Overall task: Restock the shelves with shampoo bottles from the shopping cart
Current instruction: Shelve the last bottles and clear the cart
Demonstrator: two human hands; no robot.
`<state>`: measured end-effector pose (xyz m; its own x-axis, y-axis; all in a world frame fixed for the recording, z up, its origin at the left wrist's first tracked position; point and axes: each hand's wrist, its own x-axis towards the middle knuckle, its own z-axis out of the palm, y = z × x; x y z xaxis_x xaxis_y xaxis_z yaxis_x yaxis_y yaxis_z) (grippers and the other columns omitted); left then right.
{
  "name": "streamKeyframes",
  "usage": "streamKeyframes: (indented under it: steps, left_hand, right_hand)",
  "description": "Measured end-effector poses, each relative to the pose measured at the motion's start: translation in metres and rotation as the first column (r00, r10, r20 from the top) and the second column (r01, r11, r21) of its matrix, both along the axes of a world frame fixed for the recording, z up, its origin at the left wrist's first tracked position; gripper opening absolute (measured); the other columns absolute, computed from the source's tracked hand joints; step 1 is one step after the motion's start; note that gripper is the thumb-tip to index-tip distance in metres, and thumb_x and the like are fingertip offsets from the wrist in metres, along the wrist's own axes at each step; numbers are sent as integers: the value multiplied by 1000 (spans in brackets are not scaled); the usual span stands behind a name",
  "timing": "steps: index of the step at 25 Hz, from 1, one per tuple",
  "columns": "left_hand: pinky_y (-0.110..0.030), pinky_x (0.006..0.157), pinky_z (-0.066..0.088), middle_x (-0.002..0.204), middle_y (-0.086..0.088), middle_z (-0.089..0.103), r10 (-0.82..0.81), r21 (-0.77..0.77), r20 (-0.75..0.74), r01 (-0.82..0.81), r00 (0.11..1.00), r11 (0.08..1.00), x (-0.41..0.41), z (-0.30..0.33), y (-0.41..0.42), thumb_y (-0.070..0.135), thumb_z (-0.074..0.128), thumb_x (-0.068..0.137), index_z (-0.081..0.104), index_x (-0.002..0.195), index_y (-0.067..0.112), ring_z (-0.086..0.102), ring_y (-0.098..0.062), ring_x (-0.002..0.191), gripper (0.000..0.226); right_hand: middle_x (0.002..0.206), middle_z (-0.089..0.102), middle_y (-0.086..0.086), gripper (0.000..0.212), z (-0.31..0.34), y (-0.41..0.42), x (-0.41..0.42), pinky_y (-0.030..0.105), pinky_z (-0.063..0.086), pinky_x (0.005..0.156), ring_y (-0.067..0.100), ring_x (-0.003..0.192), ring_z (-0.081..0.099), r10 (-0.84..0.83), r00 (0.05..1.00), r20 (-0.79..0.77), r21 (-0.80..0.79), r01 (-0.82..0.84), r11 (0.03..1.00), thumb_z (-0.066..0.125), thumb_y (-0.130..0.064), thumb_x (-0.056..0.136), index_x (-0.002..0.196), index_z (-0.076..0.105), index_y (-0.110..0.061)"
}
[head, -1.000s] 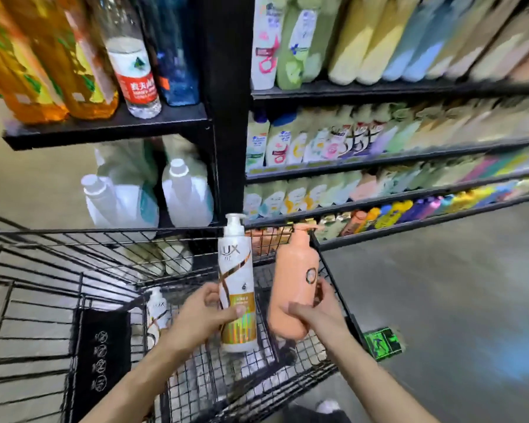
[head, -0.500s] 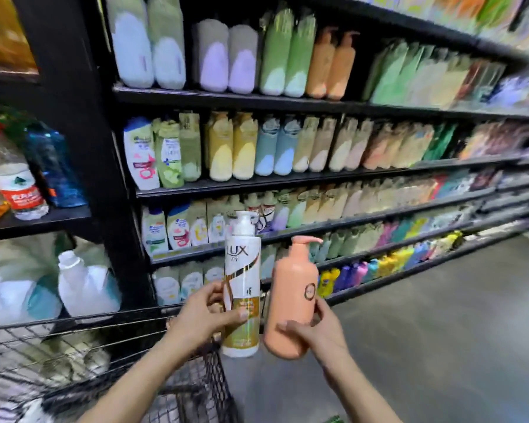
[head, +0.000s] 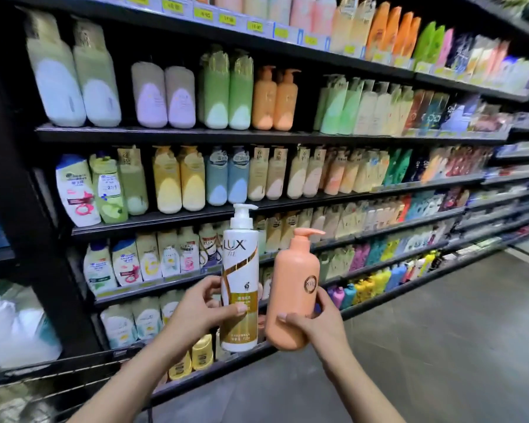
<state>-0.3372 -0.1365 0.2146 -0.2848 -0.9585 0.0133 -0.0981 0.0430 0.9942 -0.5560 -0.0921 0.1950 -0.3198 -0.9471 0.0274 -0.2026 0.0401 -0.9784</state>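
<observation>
**Mia:** Each hand is holding a bottle. The left hand [head: 200, 306] is wrapped around the white bottle [head: 240, 288], low down, with the thumb across the gold part. The right hand [head: 313, 320] is curled around the bottom of the orange bottle [head: 295, 297].

**Ben:** Where are the bottles?

**Mia:** Up in the air, standing straight, close side by side in front of the shelves [head: 196, 134]. They are not on a shelf yet. A bit of the cart [head: 43, 389] shows in the bottom left corner.

**Ben:** What could go wrong?

**Mia:** I think the orange one could slip. It is fat and smooth, and the hand only holds the bottom part. If it tips, it might fall on the floor [head: 440, 346].

**Ben:** And the white one?

**Mia:** It is tall and held low, so it could wobble. The pump on top might bump a shelf edge going in.

**Ben:** Anything else?

**Mia:** The shelves are packed tight. Pushing a bottle in could knock others over. Two orange bottles [head: 275, 99] just like this one sit high up, so that is a long reach. And with both hands full, there is no free hand to make room.
</observation>
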Motion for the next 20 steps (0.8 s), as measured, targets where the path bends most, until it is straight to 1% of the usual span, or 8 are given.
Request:
streamKeyframes:
  steps: [2, 5, 7, 10, 14, 16, 18, 20]
  left_hand:
    - [-20, 65, 54, 97, -2, 72, -11, -29, 2, 11, 1000, 1000, -23, 11, -21, 13, 81, 68, 59, 105, 18, 70, -10, 81, 44]
    - [-17, 59, 52, 94, 0, 72, -7, -69, -21, 6, 1000, 998, -56, 24, -57, 10, 80, 69, 60, 103, 17, 69, -4, 75, 40]
    - [-14, 57, 50, 91, 1, 72, -4, -98, -34, 1, 999, 995, -81, 31, -88, 9, 80, 68, 61, 101, 18, 68, 0, 72, 39]
    - [-15, 60, 51, 89, 2, 73, 9, -147, -64, -18, 998, 989, -115, 44, -143, 13, 84, 60, 62, 98, 18, 68, -1, 74, 44]
    - [-13, 59, 51, 82, 8, 73, 28, -225, -81, -45, 996, 973, -143, 72, -218, 11, 85, 64, 62, 95, 21, 66, 1, 72, 40]
    - [-12, 57, 51, 79, 14, 73, 35, -267, -85, -56, 996, 962, -151, 89, -251, 23, 87, 57, 62, 94, 22, 65, 3, 69, 45]
    - [-16, 59, 54, 80, 14, 73, 59, -297, -100, -86, 993, 951, -157, 101, -281, 33, 82, 50, 63, 94, 23, 64, 1, 68, 49]
    - [-20, 61, 55, 80, 13, 72, 83, -326, -118, -117, 990, 938, -161, 111, -306, 39, 82, 46, 63, 92, 25, 63, 0, 68, 52]
  right_hand:
    - [106, 64, -6, 83, 9, -14, -18, 17, 52, 65, 5, 91, 61, -7, 1000, 26, -28, 8, 1000, 84, -30, 37, 114, 54, -22]
    - [109, 65, -5, 90, 20, -41, -46, 21, 53, 69, 9, 94, 62, -21, 1000, 18, -54, 22, 998, 84, -39, 34, 118, 54, -22]
    - [109, 65, -5, 86, 29, -70, -69, 26, 54, 72, 10, 95, 62, -33, 999, 18, -84, 34, 996, 84, -34, 38, 117, 54, -22]
    - [111, 64, -4, 77, 47, -127, -101, 35, 55, 82, 12, 99, 61, -24, 1000, 16, -129, 26, 991, 84, -27, 44, 115, 53, -24]
    - [113, 63, -5, 77, 76, -205, -133, 26, 52, 80, 9, 101, 59, 1, 1000, -15, -194, -4, 981, 88, -24, 49, 118, 52, -24]
    - [112, 63, -7, 82, 92, -244, -144, 24, 52, 80, 6, 101, 59, 9, 1000, -26, -228, -15, 974, 87, -32, 43, 117, 52, -25]
    - [111, 65, -7, 84, 105, -282, -154, 29, 53, 82, 9, 100, 61, 17, 1000, -24, -266, -22, 964, 84, -40, 38, 115, 54, -24]
    - [108, 65, -6, 82, 118, -318, -160, 31, 53, 82, 12, 98, 62, 24, 1000, -18, -295, -28, 955, 85, -37, 40, 115, 55, -21]
